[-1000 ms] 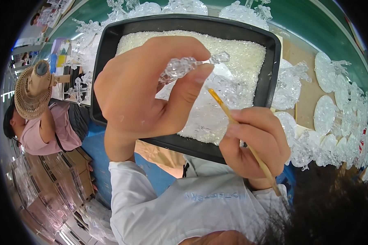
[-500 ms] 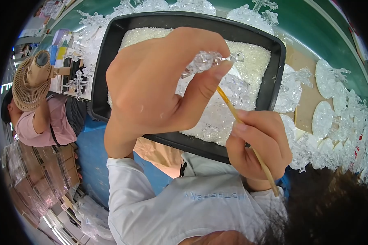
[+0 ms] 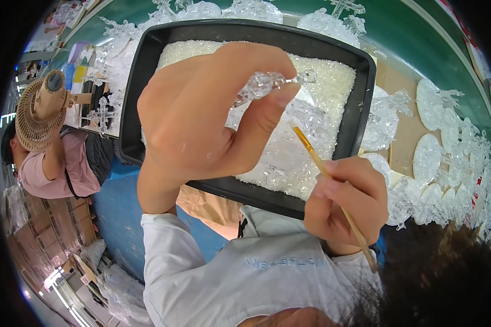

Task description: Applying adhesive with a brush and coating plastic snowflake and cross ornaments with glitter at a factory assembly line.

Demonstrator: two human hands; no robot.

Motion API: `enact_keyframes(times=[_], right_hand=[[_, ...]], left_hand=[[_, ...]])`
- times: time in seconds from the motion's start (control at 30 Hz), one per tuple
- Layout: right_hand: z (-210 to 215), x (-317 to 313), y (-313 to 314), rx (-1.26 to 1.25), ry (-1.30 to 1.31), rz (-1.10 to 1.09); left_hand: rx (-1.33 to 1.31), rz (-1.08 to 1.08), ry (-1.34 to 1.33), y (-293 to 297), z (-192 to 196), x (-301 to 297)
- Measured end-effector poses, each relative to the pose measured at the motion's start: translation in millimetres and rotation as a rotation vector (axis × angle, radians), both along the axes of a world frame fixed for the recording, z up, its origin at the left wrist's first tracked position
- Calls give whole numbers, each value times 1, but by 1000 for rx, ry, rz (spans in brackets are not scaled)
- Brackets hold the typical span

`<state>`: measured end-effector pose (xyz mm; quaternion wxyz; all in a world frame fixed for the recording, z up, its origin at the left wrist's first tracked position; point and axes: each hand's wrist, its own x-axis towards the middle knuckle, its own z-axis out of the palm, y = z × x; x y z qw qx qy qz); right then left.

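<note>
Over a black tray (image 3: 367,82), my left hand (image 3: 196,114) pinches a clear, faceted ornament (image 3: 262,86) between thumb and forefinger. Part of the ornament is hidden behind the fingers, and its full shape cannot be made out. My right hand (image 3: 354,191) grips a thin wooden-handled paintbrush (image 3: 314,156), its tip pointing up and left, a little below the left thumb and apart from it. Glittering whitish granules (image 3: 327,82) fill the tray. Under my left hand, more clear, shiny material (image 3: 308,117) shows among the granules.
Clear ornaments on round bases (image 3: 428,158) crowd the right side, some on brown cardboard (image 3: 406,122). Others line the green table's (image 3: 398,38) far side. At left, a person in pink (image 3: 60,169) is beside a beige fan (image 3: 41,111); a clear cross (image 3: 101,114) stands nearby.
The brush tip has drawn down, away from the left thumb, and more of it shows. My left hand keeps its pinch on the ornament. The whole view has shifted slightly.
</note>
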<state>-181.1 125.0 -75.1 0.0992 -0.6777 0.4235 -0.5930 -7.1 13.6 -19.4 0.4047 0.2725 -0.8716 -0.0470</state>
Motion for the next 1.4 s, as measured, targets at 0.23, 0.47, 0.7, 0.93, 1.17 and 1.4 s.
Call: enact_keyframes(times=[0.23, 0.47, 0.7, 0.93, 1.17, 1.4], right_hand=[[-3, 2, 10, 38, -49, 15], [-3, 1, 11, 77, -106, 67], [-6, 1, 14, 99, -169, 86], [-7, 1, 13, 115, -160, 88], [-6, -1, 14, 130, -158, 82], [-7, -4, 12, 72, -102, 138]], left_hand=[[-25, 10, -9, 2, 5, -1], [-31, 11, -11, 1, 4, -1], [-76, -33, 41, 0, -1, -3], [-99, -82, 69, -3, -3, -2], [-101, -77, 56, -2, -2, -1], [-70, -33, 46, -1, 3, -2]])
